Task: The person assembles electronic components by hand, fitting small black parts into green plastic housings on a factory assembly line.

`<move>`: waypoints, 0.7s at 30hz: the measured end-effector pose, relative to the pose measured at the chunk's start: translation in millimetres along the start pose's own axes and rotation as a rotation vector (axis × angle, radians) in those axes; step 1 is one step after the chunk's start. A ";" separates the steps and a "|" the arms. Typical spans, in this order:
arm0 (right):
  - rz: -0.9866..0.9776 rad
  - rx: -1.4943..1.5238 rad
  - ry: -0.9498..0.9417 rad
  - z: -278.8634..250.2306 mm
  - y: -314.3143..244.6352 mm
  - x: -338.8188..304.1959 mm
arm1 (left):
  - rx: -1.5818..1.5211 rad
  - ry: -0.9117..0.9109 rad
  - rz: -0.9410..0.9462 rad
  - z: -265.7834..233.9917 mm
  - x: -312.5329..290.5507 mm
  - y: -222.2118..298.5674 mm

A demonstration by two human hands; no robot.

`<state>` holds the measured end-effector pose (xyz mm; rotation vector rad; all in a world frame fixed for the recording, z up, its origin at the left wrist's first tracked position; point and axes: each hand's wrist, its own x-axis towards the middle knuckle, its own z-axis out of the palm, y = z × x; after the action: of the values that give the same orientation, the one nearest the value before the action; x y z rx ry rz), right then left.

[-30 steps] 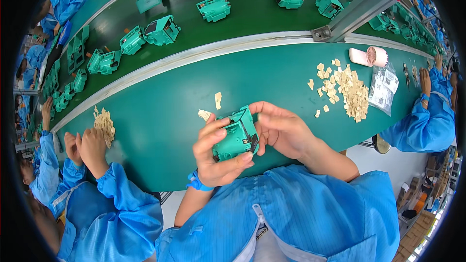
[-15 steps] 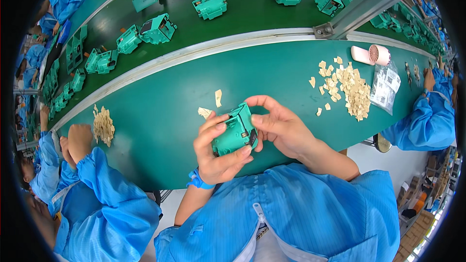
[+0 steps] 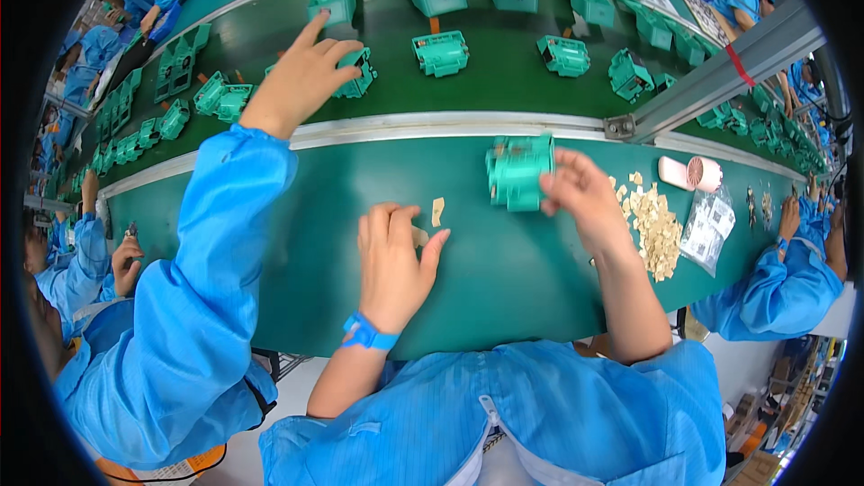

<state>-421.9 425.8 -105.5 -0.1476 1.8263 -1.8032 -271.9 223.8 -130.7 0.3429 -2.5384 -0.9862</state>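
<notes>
Holding the green housing [image 3: 517, 175] in the right hand [image 3: 583, 196], closed on its right edge with the thumb on the near face, to the left of and a little beyond the pile of beige pieces [image 3: 655, 232] on the bench [image 3: 504, 288]. Hard to tell from this angle whether lifted clear of the surface or grazing it. Nothing plainly gripped in the left hand [image 3: 391, 261], loosely open well to the left of the pile, thumb spread away from gently bent fingers; close over a beige scrap [image 3: 419, 236], partly covered, with no telling whether pinched or merely touched. Likewise well left of the pile, just beyond the left thumb, another loose piece [image 3: 438, 211]. Judging by the one-handed grip and slight blur, apparently at a carrying step with the housing. Calling next, on that reading, for a firm right-hand hold and a clear path near the metal rail [image 3: 450, 128] beyond the pile. Worth minding: the co-worker's hand [image 3: 301, 81] over the conveyor belt [image 3: 504, 85], far to the left of and beyond the pile.
</notes>
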 end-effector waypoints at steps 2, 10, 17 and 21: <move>-0.079 -0.038 0.073 0.5 -3.2 43.1 | 0.198 0.011 -0.018 13.4 6.1 -8.8; -0.342 -0.600 0.476 -32.6 53.8 148.9 | 0.108 0.033 0.056 45.9 5.0 -7.2; -0.209 -0.263 -0.255 18.6 27.1 -3.8 | -0.564 -0.046 -0.210 38.9 -10.1 8.9; -0.146 -0.065 -0.197 23.3 40.1 -34.1 | -0.681 -0.291 -0.349 42.6 -13.0 16.9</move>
<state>-370.6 424.1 -131.5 -0.4771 1.7729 -1.7578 -280.7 265.8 -151.4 0.4655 -2.2213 -2.0743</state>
